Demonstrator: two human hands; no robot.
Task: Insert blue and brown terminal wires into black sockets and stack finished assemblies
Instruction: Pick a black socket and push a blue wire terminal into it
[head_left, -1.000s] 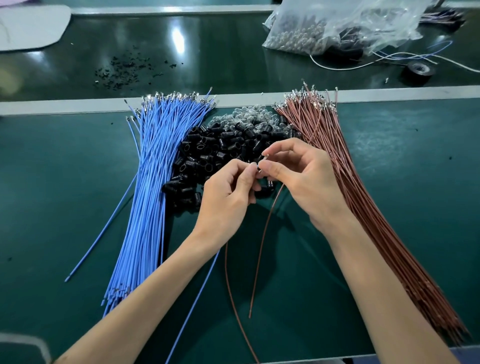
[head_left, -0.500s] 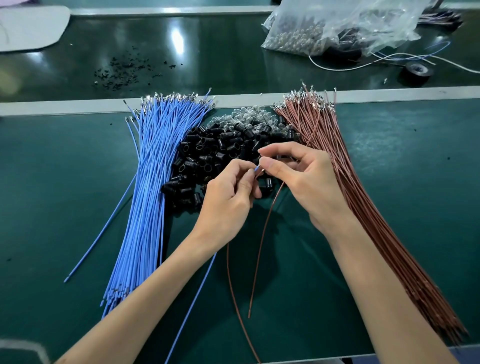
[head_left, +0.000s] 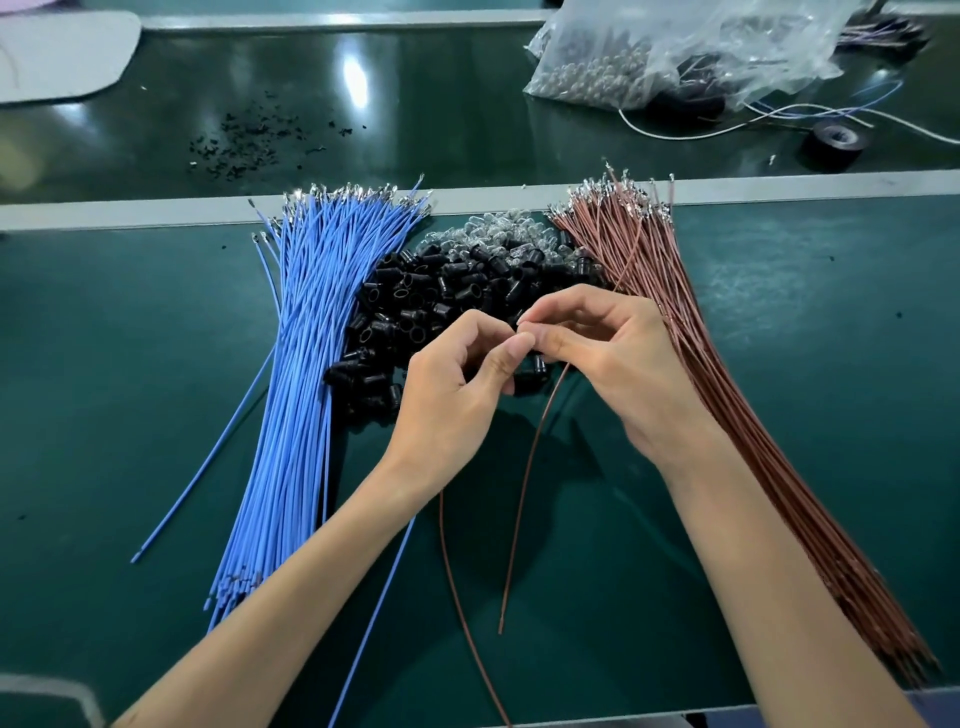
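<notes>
My left hand and my right hand meet fingertip to fingertip over the near edge of the black socket pile. My right hand pinches a black socket, and a brown wire hangs down from it. My left hand pinches a blue wire that trails back under my left forearm; its tip is hidden by the fingers. A second brown wire lies on the mat below my left wrist. The blue wire bundle lies to the left, the brown wire bundle to the right.
Clear glass bulbs lie behind the sockets. A metal strip divides the green mat. Beyond it are a plastic bag of parts, a black tape roll, black crumbs and a white sheet.
The fingertips have closed together. The blue wire tip that showed between the hands half a second ago is now covered. Both hands stay in the same spot.
</notes>
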